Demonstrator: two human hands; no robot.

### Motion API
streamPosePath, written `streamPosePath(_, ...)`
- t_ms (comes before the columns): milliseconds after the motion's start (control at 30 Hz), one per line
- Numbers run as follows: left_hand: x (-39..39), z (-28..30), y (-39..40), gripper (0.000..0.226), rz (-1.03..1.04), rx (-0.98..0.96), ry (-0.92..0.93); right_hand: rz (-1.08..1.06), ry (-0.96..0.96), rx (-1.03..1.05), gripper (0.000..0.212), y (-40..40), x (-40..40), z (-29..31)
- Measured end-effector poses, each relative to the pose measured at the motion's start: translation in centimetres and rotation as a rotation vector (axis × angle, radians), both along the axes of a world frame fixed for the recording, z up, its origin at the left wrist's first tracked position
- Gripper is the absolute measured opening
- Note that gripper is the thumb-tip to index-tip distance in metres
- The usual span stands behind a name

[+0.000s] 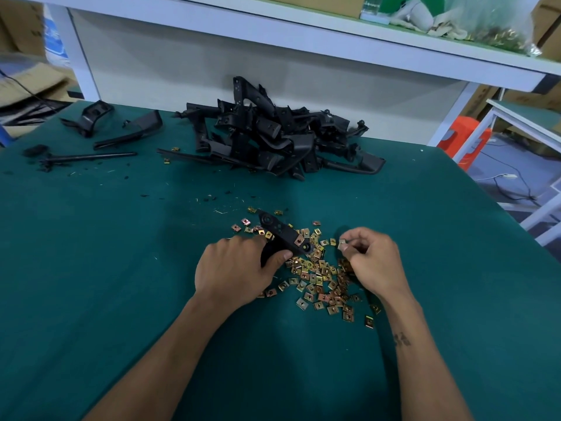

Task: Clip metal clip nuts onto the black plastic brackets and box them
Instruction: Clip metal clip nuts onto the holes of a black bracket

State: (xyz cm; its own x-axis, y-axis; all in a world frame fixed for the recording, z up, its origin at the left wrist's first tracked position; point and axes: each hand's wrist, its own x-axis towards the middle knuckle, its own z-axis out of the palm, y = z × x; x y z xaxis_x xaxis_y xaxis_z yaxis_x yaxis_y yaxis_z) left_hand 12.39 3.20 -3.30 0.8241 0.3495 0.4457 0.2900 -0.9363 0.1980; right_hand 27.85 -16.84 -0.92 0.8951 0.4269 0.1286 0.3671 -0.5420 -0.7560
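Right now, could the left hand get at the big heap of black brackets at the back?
Probably not at once: the left hand already grips a bracket. The heap lies beyond it across bare green tabletop, nothing between, so emptied, it likely could.

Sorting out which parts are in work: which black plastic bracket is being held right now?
The black plastic bracket gripped by the left hand over the loose metal clip nuts; the others lie untouched in the pile behind.

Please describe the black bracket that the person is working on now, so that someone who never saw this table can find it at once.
On the green table, look near the front edge at the scatter of metal clip nuts, not at the big bracket pile at the back. The bracket lies over that scatter, gripped by the left hand. It alone is held, and one clip nut already sits on it.
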Motion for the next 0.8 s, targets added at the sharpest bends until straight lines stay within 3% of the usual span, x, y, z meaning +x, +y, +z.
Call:
streamPosePath(533, -0.2, 0.2, -0.1, 0.057, 0.016, 0.037, -0.027, -0.017, 0.085, 0.115, 0.017, -0.2, -0.4, 1.0)
streamPosePath(667, -0.2, 0.2, -0.1, 0.055, 0.014, 0.046, -0.032, -0.039, 0.097, 0.062, 0.018, -0.5, -0.4, 1.1)
streamPosePath(800, -0.2, 0.3, -0.2, 0.055, 0.013, 0.041, -0.037, -0.019, -0.128, -0.001, 0.027, -0.1, -1.1, 1.0)
